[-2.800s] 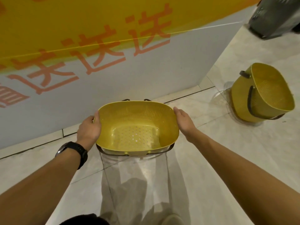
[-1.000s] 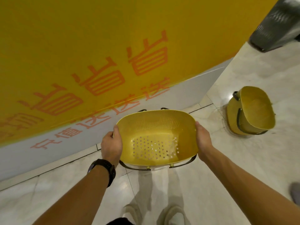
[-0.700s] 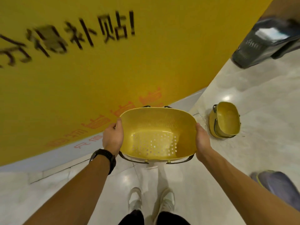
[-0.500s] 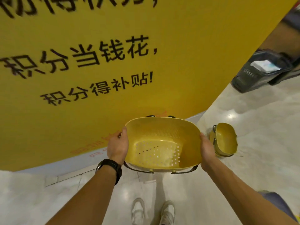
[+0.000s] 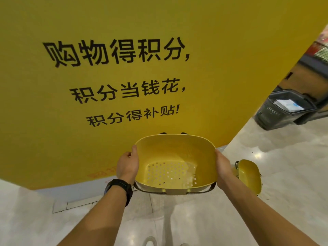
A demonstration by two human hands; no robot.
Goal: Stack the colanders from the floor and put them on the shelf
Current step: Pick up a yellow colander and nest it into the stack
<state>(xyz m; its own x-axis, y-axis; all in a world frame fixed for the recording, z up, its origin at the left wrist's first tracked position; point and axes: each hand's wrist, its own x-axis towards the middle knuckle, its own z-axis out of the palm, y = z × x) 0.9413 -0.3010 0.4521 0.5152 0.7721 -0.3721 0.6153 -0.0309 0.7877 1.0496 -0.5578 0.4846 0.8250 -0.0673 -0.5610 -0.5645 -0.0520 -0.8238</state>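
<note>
I hold a yellow perforated colander (image 5: 174,162) with dark wire handles level in front of me, well above the floor. My left hand (image 5: 127,165) grips its left rim with the thumb over the edge. My right hand (image 5: 222,166) grips the right rim. A second yellow colander (image 5: 248,176) lies tipped on its side on the floor, low at the right, partly behind my right wrist. No shelf shows in this view.
A tall yellow panel (image 5: 124,68) with black lettering stands close in front. A dark plastic shopping basket (image 5: 284,109) sits on the floor at the far right. Pale glossy floor tiles (image 5: 284,174) spread to the right and below.
I have risen from the floor with the colander held in both hands. The view tilted up the yellow panel, and the second colander dropped lower and smaller at the right.
</note>
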